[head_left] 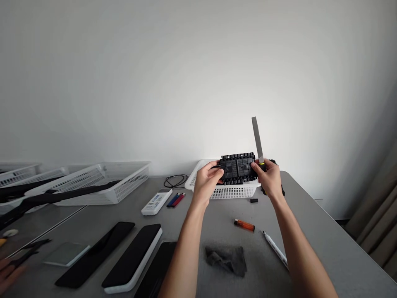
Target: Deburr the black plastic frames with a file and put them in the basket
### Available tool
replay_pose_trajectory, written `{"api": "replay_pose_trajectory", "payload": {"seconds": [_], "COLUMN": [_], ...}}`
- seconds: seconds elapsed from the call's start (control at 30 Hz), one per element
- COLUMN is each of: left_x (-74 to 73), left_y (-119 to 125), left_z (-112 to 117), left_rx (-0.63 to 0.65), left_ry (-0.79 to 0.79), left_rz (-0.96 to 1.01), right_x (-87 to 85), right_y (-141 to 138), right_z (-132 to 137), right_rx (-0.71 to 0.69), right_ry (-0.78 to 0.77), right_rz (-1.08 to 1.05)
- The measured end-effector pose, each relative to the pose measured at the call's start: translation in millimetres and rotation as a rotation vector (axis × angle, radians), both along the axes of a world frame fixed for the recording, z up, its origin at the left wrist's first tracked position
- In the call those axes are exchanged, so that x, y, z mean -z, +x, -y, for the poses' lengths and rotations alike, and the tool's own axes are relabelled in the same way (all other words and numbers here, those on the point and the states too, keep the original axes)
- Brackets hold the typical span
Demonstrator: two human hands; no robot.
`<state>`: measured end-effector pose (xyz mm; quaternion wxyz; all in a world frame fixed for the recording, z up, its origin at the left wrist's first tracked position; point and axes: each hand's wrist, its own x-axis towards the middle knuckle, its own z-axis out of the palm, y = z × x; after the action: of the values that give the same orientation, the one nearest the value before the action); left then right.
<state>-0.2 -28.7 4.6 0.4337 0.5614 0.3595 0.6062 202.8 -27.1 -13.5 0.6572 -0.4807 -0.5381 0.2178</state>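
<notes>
A black plastic part with tread-like toothed edges (pixel 237 169) is held up between my two hands, above a white perforated basket (pixel 229 192). My left hand (pixel 206 179) is closed on its left end, thumb on the near face. At the other end my right hand (pixel 270 177) presses its thumb on the part. That same hand also grips a flat metal file (pixel 257 138), its grey blade pointing up and its dark handle, ringed in yellow, mostly hidden by the fingers. Below lie a small black cap (pixel 254 200), an orange lighter (pixel 245 225) and a white marker (pixel 274 249).
A grey cloth (pixel 228 260) lies between my forearms. Leftward are a white device (pixel 156 202), blue (pixel 172 200) and red (pixel 179 200) lighters, a black cable (pixel 175 181) and dark slabs (pixel 133 256). White baskets (pixel 132 184) stand farther left. Another person's blurred hand (pixel 10 275) shows lower left.
</notes>
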Motion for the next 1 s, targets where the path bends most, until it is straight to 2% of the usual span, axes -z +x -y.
{"api": "replay_pose_trajectory", "payload": {"seconds": [0.17,0.43,0.53,0.67,0.8,1.0], "left_x": [4.0,3.3,3.2,3.1,2.7,3.9], "left_y": [5,4,4,6,8,8], "left_z": [-2,-1,-1,-1,-2,-1], "left_rx": [0.027,-0.040,-0.044,-0.055,-0.075,-0.078], "left_ry": [0.043,0.059,0.045,0.021,0.008,0.057], "left_rz": [0.002,0.047,0.045,0.062,0.054,0.012], "right_x": [-1.5,-6.7,-10.9,-18.1,-22.5,-20.3], "right_y": [-2,1,9,15,7,-7], "right_z": [4,8,13,25,35,37], "right_rx": [0.007,0.126,0.156,0.123,0.056,0.097], "right_ry": [0.028,0.253,0.216,0.127,0.053,0.053], "right_rz": [0.106,0.030,0.090,0.191,0.290,0.470]}}
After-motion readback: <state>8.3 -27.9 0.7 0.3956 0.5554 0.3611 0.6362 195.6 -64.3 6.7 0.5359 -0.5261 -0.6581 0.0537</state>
